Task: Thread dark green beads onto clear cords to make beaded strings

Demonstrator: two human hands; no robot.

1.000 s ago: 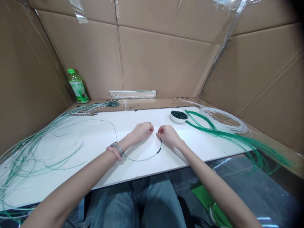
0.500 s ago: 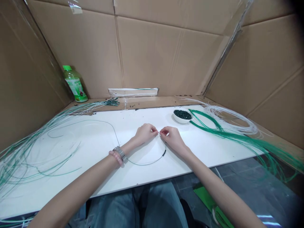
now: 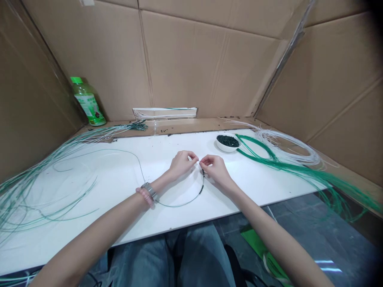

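My left hand (image 3: 183,163) and my right hand (image 3: 216,166) meet fingertip to fingertip above the white board. Thumb and finger of the right are pinched on a thin green cord (image 3: 183,205), which hangs down and curves left under my left wrist. Small dark beads (image 3: 202,186) sit on the cord below my right fingers, some close to the fingertips and some lower down. The left fingers are pinched too; what is between them is too small to make out. Beyond my right hand stands a white bowl (image 3: 226,148) filled with dark beads (image 3: 228,140).
Green cord (image 3: 278,163) and a coil of white cord (image 3: 302,153) lie at the right. Strung strands (image 3: 60,149) spread along the left. A bottle (image 3: 89,104) stands in the back left corner. Cardboard walls (image 3: 185,59) enclose the white board (image 3: 167,221).
More dark beads show on the cord near my right fingertips, and the lower group has moved slightly. Both hands remain pinched together at nearly the same place. The view has shifted slightly.
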